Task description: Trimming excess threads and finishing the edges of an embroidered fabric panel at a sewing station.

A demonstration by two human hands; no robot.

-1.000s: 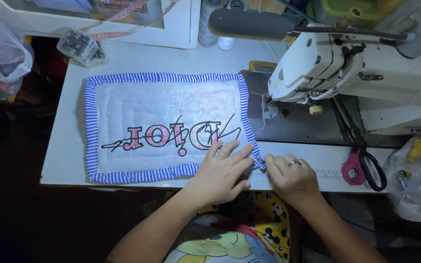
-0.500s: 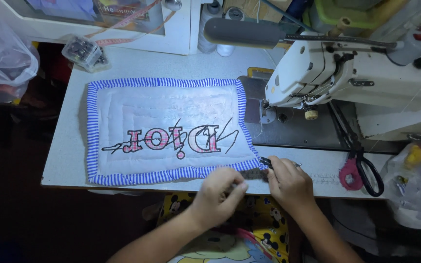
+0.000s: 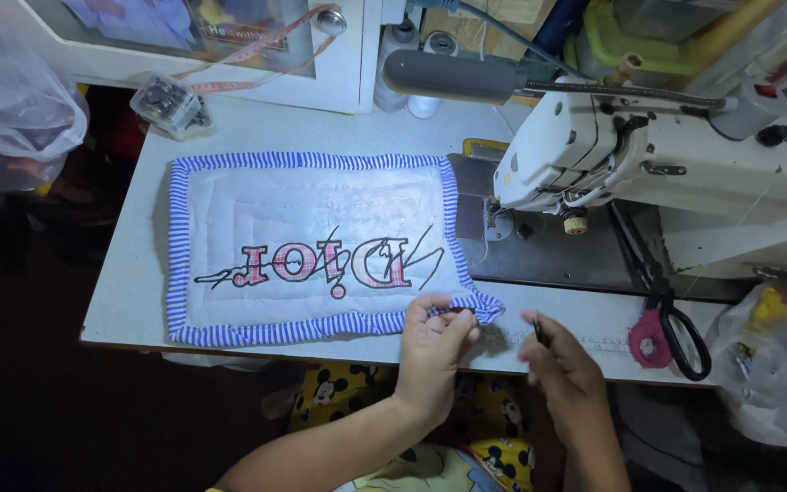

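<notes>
Pinching the near right corner of the soft white quilted mat with blue striped edging, the left hand lifts it off the white bench. It looks light and floppy. The right hand holds a small dark tool, hard to make out, just beside that corner.

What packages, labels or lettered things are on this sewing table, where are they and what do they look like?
White quilted mat with blue striped border: table centre, red checked lettering; left hand pinches its near corner.
Clear plastic box: far left corner.
Clear plastic bag: left edge.
Right hand: holds a thin dark tool.
</notes>
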